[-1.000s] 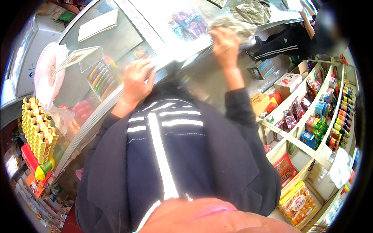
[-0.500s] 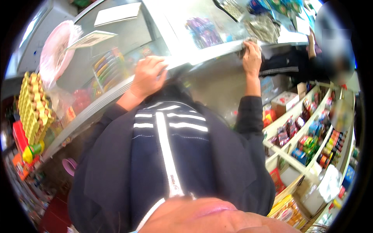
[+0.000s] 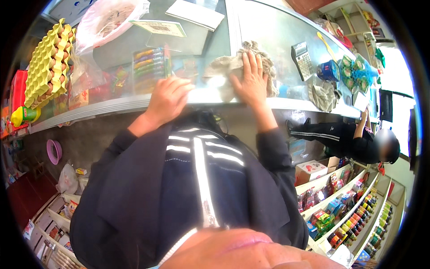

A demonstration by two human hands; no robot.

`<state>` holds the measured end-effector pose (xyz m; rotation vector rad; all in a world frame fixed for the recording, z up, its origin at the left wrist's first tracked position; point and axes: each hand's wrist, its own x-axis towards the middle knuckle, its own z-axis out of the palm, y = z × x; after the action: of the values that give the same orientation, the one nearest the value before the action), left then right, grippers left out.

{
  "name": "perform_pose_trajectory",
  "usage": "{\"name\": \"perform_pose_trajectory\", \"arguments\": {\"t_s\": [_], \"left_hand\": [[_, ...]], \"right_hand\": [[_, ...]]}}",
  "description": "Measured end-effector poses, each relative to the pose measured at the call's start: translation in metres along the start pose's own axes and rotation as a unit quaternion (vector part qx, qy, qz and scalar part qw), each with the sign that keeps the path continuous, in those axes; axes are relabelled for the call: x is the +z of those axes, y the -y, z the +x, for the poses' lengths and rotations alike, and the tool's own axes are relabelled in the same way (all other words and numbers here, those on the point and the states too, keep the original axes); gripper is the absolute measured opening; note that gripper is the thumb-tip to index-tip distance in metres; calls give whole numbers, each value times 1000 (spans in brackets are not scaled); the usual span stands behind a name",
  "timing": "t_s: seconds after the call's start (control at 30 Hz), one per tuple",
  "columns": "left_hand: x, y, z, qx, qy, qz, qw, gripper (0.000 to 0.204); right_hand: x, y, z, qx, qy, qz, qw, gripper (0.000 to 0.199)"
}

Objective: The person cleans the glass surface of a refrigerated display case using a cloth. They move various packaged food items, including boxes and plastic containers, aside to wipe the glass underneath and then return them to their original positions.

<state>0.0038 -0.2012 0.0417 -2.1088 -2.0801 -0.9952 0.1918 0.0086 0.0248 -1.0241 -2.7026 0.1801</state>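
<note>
My right hand (image 3: 251,83) lies flat on a crumpled grey cloth (image 3: 270,67), pressing it to the glass counter top (image 3: 277,33) near the front edge. Its fingers are stretched out and the thumb stands apart. Left of it, my left hand (image 3: 168,101) rests at the metal front edge (image 3: 118,106) with fingers curled; nothing shows in it. Beyond the left hand, colourful packets (image 3: 148,62) show through the glass. A white sign card (image 3: 159,28) and a white flat board (image 3: 195,14) are on the glass farther back.
At the left are a pink basin (image 3: 83,33), egg trays (image 3: 47,67) and a yellow-green bottle (image 3: 24,115). To the right are a calculator (image 3: 303,60), a blue tub (image 3: 328,71) and another cloth (image 3: 324,95). A person (image 3: 349,139) stands at the far right, near stocked shelves (image 3: 354,215).
My right hand and the grey cloth have moved left and inward, from the front edge onto the glass. The hand has flattened over the cloth. My left hand stays at the edge. The view has turned.
</note>
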Motion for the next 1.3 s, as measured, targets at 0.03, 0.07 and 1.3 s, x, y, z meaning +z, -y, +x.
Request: {"name": "perform_pose_trajectory", "arguments": {"t_s": [0.03, 0.07, 1.3], "left_hand": [[-1, 2, -5, -14, 3, 12, 1000, 24], [-1, 5, -7, -28, 7, 24, 999, 24], [2, 13, -103, 133, -12, -258, 957, 30]], "right_hand": [[6, -1, 17, 3, 0, 17, 1000, 70], [12, -4, 37, 6, 0, 33, 999, 67], [-91, -14, -146, 268, 29, 532, 803, 37]]}}
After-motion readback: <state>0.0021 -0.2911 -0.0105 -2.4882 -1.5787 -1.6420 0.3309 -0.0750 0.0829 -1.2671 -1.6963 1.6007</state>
